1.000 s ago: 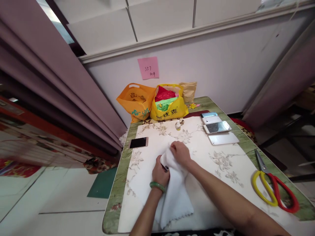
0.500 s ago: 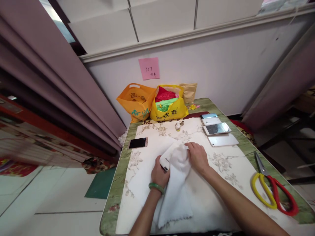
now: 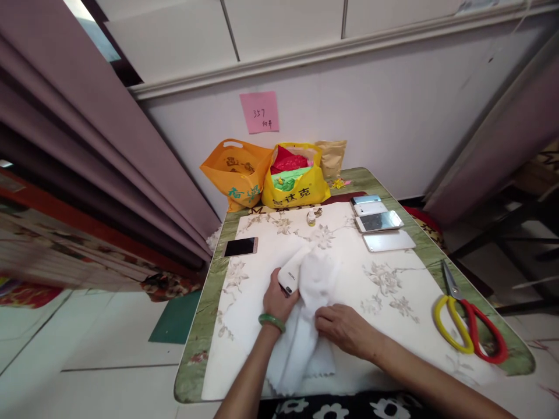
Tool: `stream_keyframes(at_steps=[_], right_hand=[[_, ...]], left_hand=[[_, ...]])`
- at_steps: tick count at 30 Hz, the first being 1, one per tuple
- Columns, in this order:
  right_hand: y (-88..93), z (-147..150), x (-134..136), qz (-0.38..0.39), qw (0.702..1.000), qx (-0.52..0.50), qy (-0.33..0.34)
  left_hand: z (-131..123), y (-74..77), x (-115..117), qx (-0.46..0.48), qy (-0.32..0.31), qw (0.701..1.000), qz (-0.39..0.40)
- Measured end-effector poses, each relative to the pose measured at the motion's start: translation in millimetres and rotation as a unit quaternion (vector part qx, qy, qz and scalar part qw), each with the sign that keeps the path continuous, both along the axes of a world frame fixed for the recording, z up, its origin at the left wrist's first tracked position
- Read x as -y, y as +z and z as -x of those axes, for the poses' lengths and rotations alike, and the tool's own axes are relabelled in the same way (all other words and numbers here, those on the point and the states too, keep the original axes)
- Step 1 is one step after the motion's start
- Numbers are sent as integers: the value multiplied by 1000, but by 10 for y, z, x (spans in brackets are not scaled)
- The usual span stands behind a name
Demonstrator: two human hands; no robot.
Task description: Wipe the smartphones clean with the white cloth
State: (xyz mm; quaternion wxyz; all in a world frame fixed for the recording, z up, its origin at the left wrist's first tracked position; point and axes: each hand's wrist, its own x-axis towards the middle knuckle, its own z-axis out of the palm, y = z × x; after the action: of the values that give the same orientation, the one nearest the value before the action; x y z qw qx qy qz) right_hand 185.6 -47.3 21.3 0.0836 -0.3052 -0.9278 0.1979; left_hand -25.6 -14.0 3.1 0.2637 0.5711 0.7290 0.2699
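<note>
A white phone (image 3: 290,272), its back with the camera facing up, is gripped by my left hand (image 3: 280,298), which wears a green bangle. Next to the phone a white cloth (image 3: 318,279) lies bunched, and its lower part trails towards the table's front edge. My right hand (image 3: 343,329) pinches a fold of this cloth below the phone, fingers closed. Beyond my hands stands a small bottle (image 3: 311,218). To the left lies a dark-screened phone (image 3: 241,247); on the right several phones (image 3: 379,222) lie in a column.
Scissors with yellow and red handles (image 3: 469,329) lie at the right edge of the table. An orange bag (image 3: 238,174), a yellow bag (image 3: 297,189) filled with red and green things, and a tan pouch (image 3: 332,157) stand at the back. A flowered sheet (image 3: 384,279) covers the tabletop.
My right hand has moved from the top of the cloth down towards me, now pinching it lower. The left hand still holds the white phone. The view has shifted slightly.
</note>
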Motion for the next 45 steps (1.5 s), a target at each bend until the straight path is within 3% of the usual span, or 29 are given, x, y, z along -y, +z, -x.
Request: stream_keyframes(at_steps=[4, 10, 13, 15, 17, 19, 23, 27, 30, 34, 38, 41, 43, 45], right_hand=[[202, -215, 232, 20, 999, 24, -14], [301, -549, 524, 186, 982, 24, -34], [323, -649, 355, 223, 970, -51, -86], [316, -690, 112, 183, 950, -123, -223], [254, -703, -173, 123, 899, -185, -377], [137, -688, -429, 124, 860, -203, -451], [-125, -618, -690, 274, 830, -247, -419], [-200, -611, -660, 360, 808, -289, -367], [-125, -681, -549, 304, 821, -278, -395], [-11, -808, -348, 130, 853, -179, -472], [-30, -884, -211, 92, 849, -143, -501], [-102, -890, -217, 155, 810, -214, -523], [-135, -875, -249, 236, 755, -308, -529], [-142, -858, -268, 310, 680, -405, -527]], left_hand=[[1, -20, -4, -5, 5, 1000, -1], [-1, -13, -8, -8, 13, 1000, 3], [-3, -11, -11, -8, 10, 1000, 5], [-2, -13, -10, -8, 3, 1000, 1], [0, -11, -9, -14, 2, 1000, 0], [-1, 2, -11, -16, 3, 1000, 2], [-21, 62, -30, -11, -6, 999, -30], [-107, 124, 7, -18, -41, 995, -86], [-206, 129, 95, -25, -83, 991, -105], [-269, 75, 173, -27, -119, 984, -130], [-224, -10, 166, -16, -104, 982, -159], [-203, -56, 159, -24, -64, 983, -172], [-223, -70, 168, -37, -49, 983, -173], [-267, -78, 190, -49, -44, 983, -174]])
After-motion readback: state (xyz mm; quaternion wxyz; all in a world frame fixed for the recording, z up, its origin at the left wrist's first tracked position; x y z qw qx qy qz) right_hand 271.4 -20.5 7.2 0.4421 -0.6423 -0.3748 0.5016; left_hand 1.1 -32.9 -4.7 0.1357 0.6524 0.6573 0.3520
